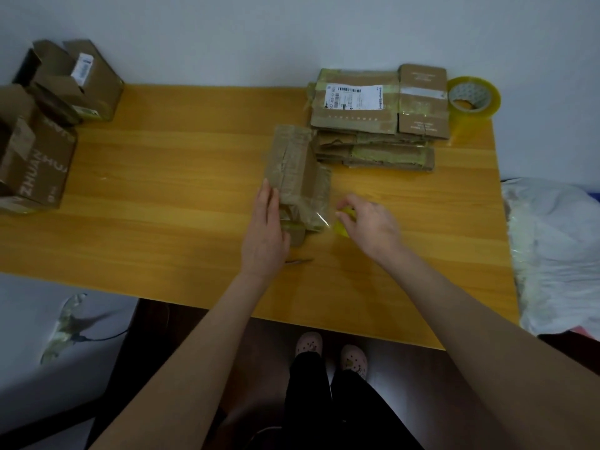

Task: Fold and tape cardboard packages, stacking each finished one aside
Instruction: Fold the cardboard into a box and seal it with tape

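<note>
A folded brown cardboard package point(297, 172), wrapped in old tape, lies in the middle of the wooden table point(162, 190). My left hand point(264, 233) lies flat against its near left side with the fingers straight. My right hand point(368, 222) grips a small yellowish tape roll point(342, 220) just right of the package. A clear strip of tape point(321, 216) runs from that roll onto the package's near right corner. A stack of flattened, taped packages point(378, 118) sits at the back right.
A large roll of yellow tape point(472, 99) stands at the table's back right corner. Open cardboard boxes point(42, 125) crowd the left end. A thin dark sliver point(298, 260) lies near my left wrist. White bags point(558, 248) lie past the right edge.
</note>
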A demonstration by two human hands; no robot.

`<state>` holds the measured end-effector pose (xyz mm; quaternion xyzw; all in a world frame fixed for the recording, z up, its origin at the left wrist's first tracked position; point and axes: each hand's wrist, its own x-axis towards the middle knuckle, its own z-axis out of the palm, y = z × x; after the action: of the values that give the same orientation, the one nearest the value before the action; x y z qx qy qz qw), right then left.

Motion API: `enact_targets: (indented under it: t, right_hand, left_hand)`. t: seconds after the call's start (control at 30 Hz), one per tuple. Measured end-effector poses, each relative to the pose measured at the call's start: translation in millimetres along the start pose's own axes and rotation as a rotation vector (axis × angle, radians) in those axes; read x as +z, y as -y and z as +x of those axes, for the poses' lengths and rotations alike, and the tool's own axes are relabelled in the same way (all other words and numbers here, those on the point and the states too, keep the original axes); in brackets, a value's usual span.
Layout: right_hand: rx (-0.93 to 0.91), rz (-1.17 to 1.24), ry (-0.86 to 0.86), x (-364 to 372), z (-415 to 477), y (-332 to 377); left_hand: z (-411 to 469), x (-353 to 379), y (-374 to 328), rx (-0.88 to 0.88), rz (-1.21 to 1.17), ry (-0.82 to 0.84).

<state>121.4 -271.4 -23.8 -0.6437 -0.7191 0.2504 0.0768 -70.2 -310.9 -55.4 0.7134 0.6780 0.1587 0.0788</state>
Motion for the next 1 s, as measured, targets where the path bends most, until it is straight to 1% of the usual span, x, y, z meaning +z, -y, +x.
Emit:
enact_targets:
  t: [0.1, 0.17, 0.27, 0.33, 0.4, 0.47, 0.5, 0.57, 0.67, 0.73, 0.8, 0.9, 1.0]
  right_hand:
    - [0.02, 0.015, 0.007, -1, 4, 7]
    - [0.032, 0.008, 0.008, 1, 9, 12]
    - [0.037, 0.02, 0.006, 4, 11, 16]
    - [0.051, 0.043, 0.012, 5, 11, 18]
    - [0.066, 0.053, 0.011, 5, 12, 19]
    - [0.074, 0.047, 0.006, 5, 13, 19]
    - [0.076, 0.041, 0.006, 5, 13, 20]
    - [0.082, 0.043, 0.008, 5, 14, 21]
    - [0.084, 0.055, 0.002, 8, 15, 20]
    - [0.081, 0.063, -0.004, 11, 15, 17]
    - [0.069, 0.063, -0.009, 14, 14, 14]
    - [0.07, 0.067, -0.013, 16, 13, 12]
    - [0.091, 0.073, -0.005, 13, 14, 16]
  left_hand:
    - [7, -2, 8, -0.003, 0.134, 0.023]
    - [12, -4, 17, 0.04, 0.149, 0.015]
    - [16, -10, 19, 0.001, 0.183, 0.068]
    - [18, -16, 18, -0.102, 0.091, 0.075]
    - [20, -23, 19, -0.268, -0.047, 0.084]
    - [13, -25, 23, -0.4, -0.112, 0.082]
    - [5, -22, 24, -0.429, -0.119, 0.065]
    - [-18, -10, 24, -0.393, -0.058, 0.078]
    - [-41, 17, 25, -0.222, 0.115, 0.243]
    - [-41, 28, 27, -0.21, 0.157, 0.325]
    - [-37, 34, 31, -0.223, 0.167, 0.36]
    - [-33, 31, 34, -0.279, 0.018, 0.373]
    - [-37, 13, 25, -0.287, -0.251, 0.349]
